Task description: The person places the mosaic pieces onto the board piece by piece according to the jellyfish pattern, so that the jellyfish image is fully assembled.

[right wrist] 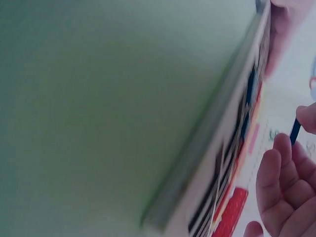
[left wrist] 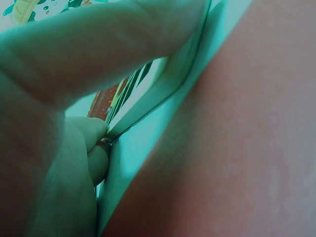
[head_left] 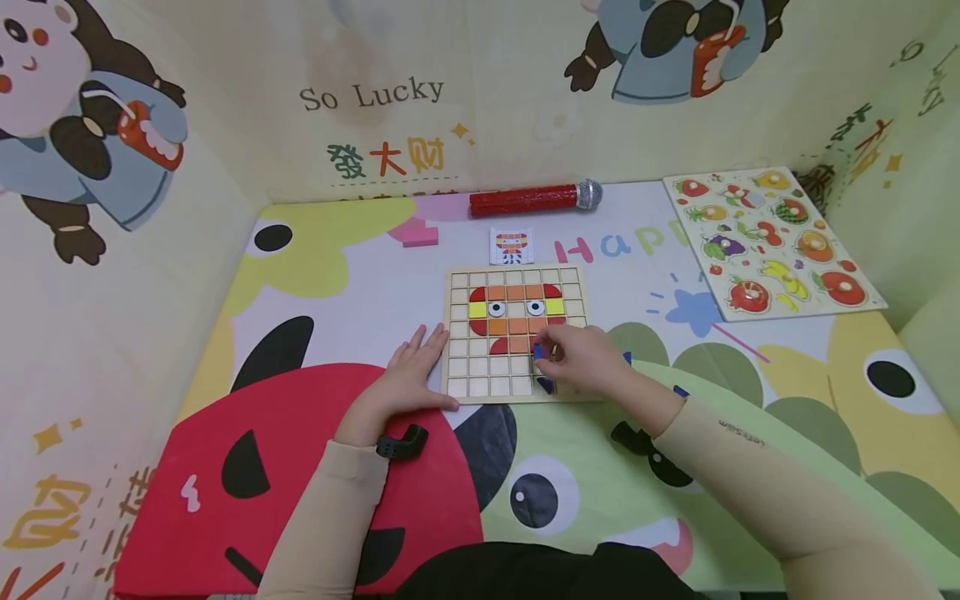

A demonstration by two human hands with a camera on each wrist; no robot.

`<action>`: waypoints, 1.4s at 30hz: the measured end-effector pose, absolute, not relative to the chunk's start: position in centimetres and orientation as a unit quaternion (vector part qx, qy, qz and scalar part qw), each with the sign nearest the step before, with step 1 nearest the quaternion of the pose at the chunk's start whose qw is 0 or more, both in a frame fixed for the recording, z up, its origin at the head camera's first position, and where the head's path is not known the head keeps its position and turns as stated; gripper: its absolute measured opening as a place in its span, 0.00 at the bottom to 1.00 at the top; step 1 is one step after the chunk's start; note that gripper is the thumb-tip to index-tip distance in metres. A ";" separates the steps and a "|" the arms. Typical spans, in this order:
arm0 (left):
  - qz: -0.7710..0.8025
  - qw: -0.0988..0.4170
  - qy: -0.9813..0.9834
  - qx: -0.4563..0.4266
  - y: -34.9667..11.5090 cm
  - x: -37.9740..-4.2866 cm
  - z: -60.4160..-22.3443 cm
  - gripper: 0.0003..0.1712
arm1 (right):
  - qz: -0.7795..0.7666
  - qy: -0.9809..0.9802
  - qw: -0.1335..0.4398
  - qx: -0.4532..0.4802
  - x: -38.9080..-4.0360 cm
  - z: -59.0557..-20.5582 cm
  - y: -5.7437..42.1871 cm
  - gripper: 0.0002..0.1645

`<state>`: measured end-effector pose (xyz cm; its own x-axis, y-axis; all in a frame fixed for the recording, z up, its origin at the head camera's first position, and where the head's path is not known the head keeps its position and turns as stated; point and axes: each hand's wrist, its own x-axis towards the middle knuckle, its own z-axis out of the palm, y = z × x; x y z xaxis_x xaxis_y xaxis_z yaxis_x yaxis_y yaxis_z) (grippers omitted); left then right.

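Observation:
A wooden grid board (head_left: 468, 375) lies on the table, partly filled with red, orange and yellow tiles and two eye tiles (head_left: 497, 309). My left hand (head_left: 408, 367) rests at the board's left edge, fingers spread and thumb along the near corner. Over the lower right cells, my right hand (head_left: 577, 358) pinches a small blue tile (right wrist: 295, 132) between thumb and fingers. Another dark blue tile (head_left: 545, 384) lies in the grid just below that hand. The right hand hides several cells. A small picture card (head_left: 512, 250) with a similar pattern lies beyond the board.
Loose blue tiles (head_left: 681, 391) lie right of the board, partly behind the right arm. A red microphone (head_left: 525, 200) lies at the back, with a pink block (head_left: 420, 237) to its left. At the right back is a fruit puzzle board (head_left: 772, 242).

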<state>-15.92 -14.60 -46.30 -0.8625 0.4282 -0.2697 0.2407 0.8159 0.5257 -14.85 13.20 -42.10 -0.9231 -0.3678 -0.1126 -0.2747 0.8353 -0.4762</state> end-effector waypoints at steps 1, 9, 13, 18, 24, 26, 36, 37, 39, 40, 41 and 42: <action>0.246 0.192 0.933 0.180 -14.6 -15.9 -46.3 0.66 | -0.225 0.954 0.101 -0.170 -14.8 -42.3 12.9 0.13; 0.246 0.192 0.933 0.178 -14.6 -15.9 -46.3 0.67 | -0.185 0.960 0.108 -0.179 -14.9 -43.0 11.4 0.14; 0.246 0.188 0.934 0.179 -14.7 -15.9 -46.3 0.66 | -0.172 0.961 0.112 -0.186 -15.1 -43.3 11.3 0.15; 0.240 0.190 0.935 0.181 -14.7 -16.0 -46.4 0.66 | -0.149 0.963 0.105 -0.198 -15.4 -43.6 11.3 0.15; 0.245 0.190 0.933 0.182 -14.7 -16.0 -46.3 0.66 | -0.131 0.963 0.107 -0.208 -15.5 -43.9 11.1 0.15; 0.245 0.189 0.934 0.182 -14.7 -16.0 -46.3 0.66 | -0.127 0.964 0.109 -0.208 -15.5 -43.9 11.1 0.15; 0.242 0.194 0.934 0.177 -14.7 -16.0 -46.4 0.66 | -0.118 0.964 0.117 -0.207 -15.5 -43.9 10.9 0.18; 0.241 0.194 0.934 0.176 -14.7 -16.0 -46.4 0.66 | -0.119 0.964 0.117 -0.207 -15.5 -43.9 10.9 0.19; 0.241 0.193 0.934 0.177 -14.7 -16.1 -46.3 0.67 | -0.118 0.965 0.116 -0.205 -15.5 -43.8 10.9 0.19; 0.241 0.193 0.934 0.177 -14.7 -16.1 -46.3 0.67 | -0.117 0.965 0.117 -0.206 -15.5 -43.7 10.9 0.19; 0.240 0.192 0.935 0.178 -14.7 -16.1 -46.3 0.67 | -0.116 0.964 0.117 -0.207 -15.5 -43.7 10.9 0.19; 0.239 0.192 0.935 0.178 -14.7 -16.1 -46.3 0.67 | -0.115 0.964 0.117 -0.208 -15.5 -43.7 10.9 0.19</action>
<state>-16.08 -14.68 -46.32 -0.8631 0.4241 -0.2742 0.2401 0.8222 0.5160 -15.55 10.86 -43.71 -0.8860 -0.4287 -0.1767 -0.3751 0.8866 -0.2705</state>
